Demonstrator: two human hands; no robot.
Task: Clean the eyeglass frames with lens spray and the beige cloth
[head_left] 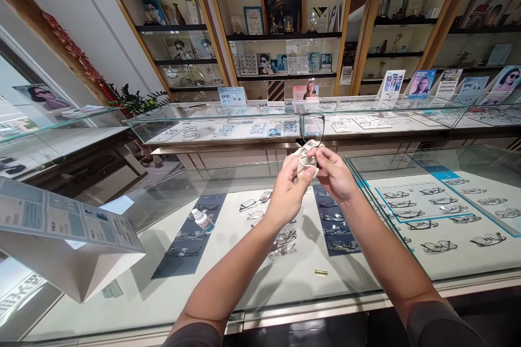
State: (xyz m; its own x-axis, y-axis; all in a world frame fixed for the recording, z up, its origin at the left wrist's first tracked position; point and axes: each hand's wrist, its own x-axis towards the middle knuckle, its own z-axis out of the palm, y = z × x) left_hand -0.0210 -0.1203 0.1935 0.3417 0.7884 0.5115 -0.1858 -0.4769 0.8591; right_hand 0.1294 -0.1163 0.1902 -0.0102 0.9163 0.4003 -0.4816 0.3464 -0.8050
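Both my hands are raised together above the glass display counter [244,293]. My left hand [290,191] is closed on a beige cleaning cloth [304,160], pinching it against a pair of black-rimmed glasses [314,129]. My right hand [334,173] is closed on the lower part of the glasses, fingers meeting the cloth. One lens and its thin black rim stick up above my fingers; the rest of the frame is hidden by the cloth and my hands.
A small white bottle with a blue label [202,220] lies on the counter to the left. Rows of eyeglass frames [431,211] lie inside the glass cases. A folded paper leaflet stand [61,238] sits at near left. Shelves with pictures stand behind another counter [285,124].
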